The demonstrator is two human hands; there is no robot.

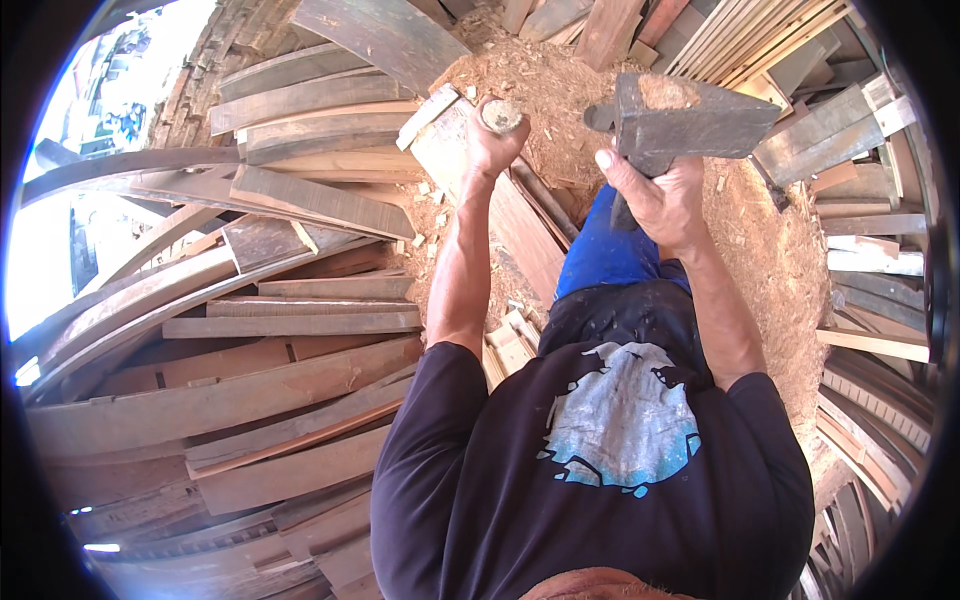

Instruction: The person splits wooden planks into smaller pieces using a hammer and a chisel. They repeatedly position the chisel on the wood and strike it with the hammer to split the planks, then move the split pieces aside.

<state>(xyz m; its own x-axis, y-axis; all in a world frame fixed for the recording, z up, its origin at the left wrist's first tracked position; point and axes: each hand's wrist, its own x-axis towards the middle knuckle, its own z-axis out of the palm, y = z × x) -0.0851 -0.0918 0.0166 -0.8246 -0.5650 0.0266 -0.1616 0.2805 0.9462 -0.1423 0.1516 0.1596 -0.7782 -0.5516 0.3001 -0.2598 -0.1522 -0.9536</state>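
Observation:
My left hand [492, 145] is closed round an upright round wooden tool handle [502, 116], its pale, battered end showing above the fist. The tool's lower end is hidden beneath the hand. Under and beside this fist lies a pale wooden board [436, 150] with a cut end. To the right, my right hand [668, 205] grips a heavy tool with a dark wedge-shaped head [695, 122], raised beside the left hand. The head has a bare wood-coloured patch on top, and part of its shaft shows below the thumb.
Stacked planks [300, 310] fill the left side, some curved by the lens. More boards [880, 250] line the right. Sawdust and shavings [765, 290] cover the ground, with small wood chips [420, 240] near the left forearm. Thin strips [760, 40] lie at the far right.

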